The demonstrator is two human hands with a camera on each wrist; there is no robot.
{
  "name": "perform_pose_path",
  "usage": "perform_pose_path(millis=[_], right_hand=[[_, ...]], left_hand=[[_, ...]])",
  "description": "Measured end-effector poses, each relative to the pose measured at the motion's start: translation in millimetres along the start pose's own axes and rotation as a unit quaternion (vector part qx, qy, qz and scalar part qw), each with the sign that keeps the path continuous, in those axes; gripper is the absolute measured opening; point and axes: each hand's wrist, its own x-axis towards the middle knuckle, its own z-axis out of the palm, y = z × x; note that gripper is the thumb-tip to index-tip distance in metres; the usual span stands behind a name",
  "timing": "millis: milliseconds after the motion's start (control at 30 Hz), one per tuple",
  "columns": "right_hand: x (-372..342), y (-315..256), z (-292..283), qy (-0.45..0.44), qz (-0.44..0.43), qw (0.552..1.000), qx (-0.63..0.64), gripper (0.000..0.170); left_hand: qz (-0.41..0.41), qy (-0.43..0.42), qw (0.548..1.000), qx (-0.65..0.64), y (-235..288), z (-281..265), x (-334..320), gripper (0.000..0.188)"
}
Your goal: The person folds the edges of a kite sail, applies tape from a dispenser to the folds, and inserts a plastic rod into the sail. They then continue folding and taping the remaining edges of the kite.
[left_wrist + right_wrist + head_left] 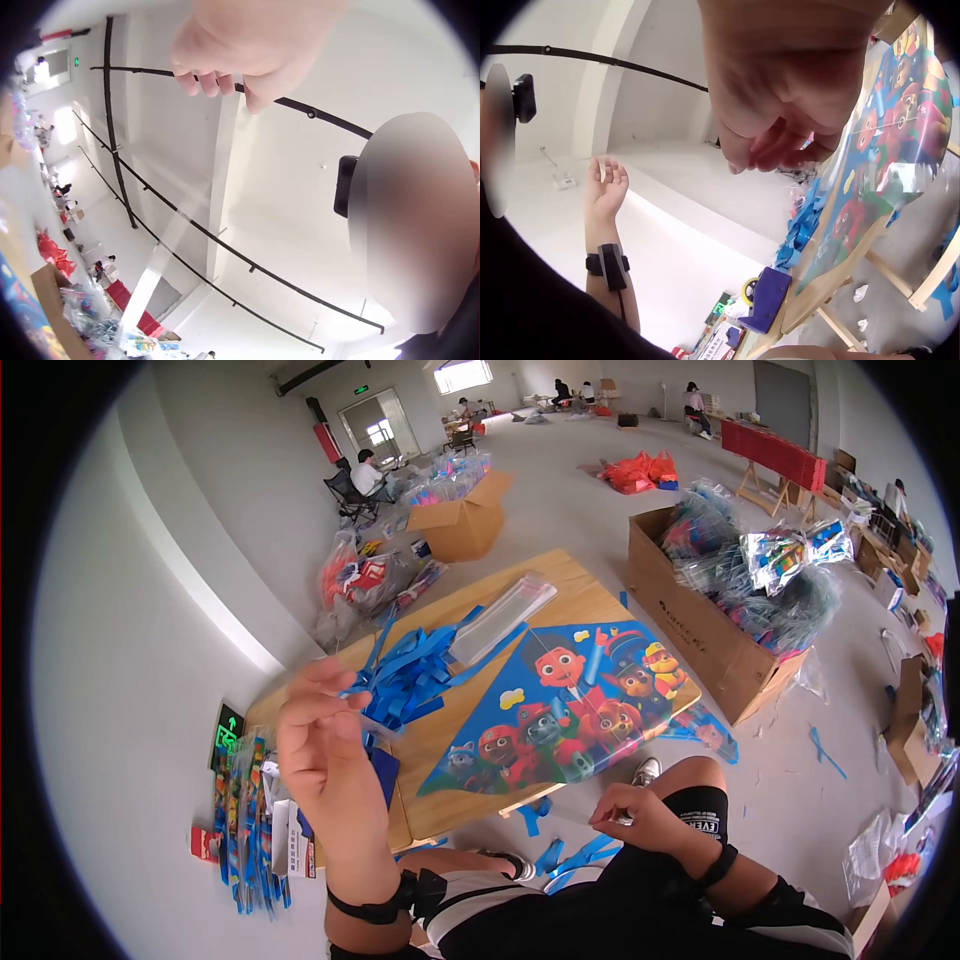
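Note:
My left hand (pixel 335 745) is raised over the near left of the wooden table. Its thumb and index finger pinch a clear strip (pixel 378 732) that looks like tape; in the left wrist view the strip trails as a see-through band (pixel 180 217). My right hand (pixel 645 822) is over my lap, near the table's front edge, fingers loosely curled and nothing visible between them. A blue kite (pixel 540 710) printed with cartoon dogs and a boy lies across the table, partly over its front edge. A purple tape dispenser (pixel 770 300) stands at the table's left corner.
Blue ribbons (pixel 405 675) are heaped on the table (pixel 440 815) beside a stack of clear sleeves (pixel 505 618). A cardboard box (pixel 690 630) of packed goods stands to the right, another box (pixel 460 525) behind. Packaged goods (pixel 245 830) lean by the left wall.

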Motion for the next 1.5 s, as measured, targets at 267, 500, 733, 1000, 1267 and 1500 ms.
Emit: perform_pose_path(millis=[267,500,733,1000,1267,1500], right_hand=[[-1.5,14.2,3.2,0.013,0.087,0.992,0.087,0.016],[-11.5,40.8,-8.8,0.033,-0.046,0.998,-0.003,0.022],[-25.7,54.0,-36.2,0.126,0.049,0.99,-0.031,0.02],[-26.5,73.2,-60.9,0.099,0.109,0.989,0.004,0.02],[-21.5,112.2,-88.8,0.13,0.323,0.931,0.11,0.022],[1.0,134.6,-94.4,0.115,0.343,0.898,0.25,0.031]], left_hand=[[-0.021,-0.021,0.998,0.054,-2.7,20.3,17.7,0.004],[-0.069,-0.06,0.995,0.046,-58.2,34.7,33.0,0.012],[-0.216,-0.021,0.975,-0.047,-131.3,65.1,39.7,0.016],[-0.28,-0.021,0.959,-0.035,-234.3,107.1,61.9,0.023],[-0.415,-0.056,0.908,-0.028,-380.4,136.9,57.2,0.032],[-0.568,-0.074,0.818,-0.054,-535.1,124.0,8.0,0.036]])
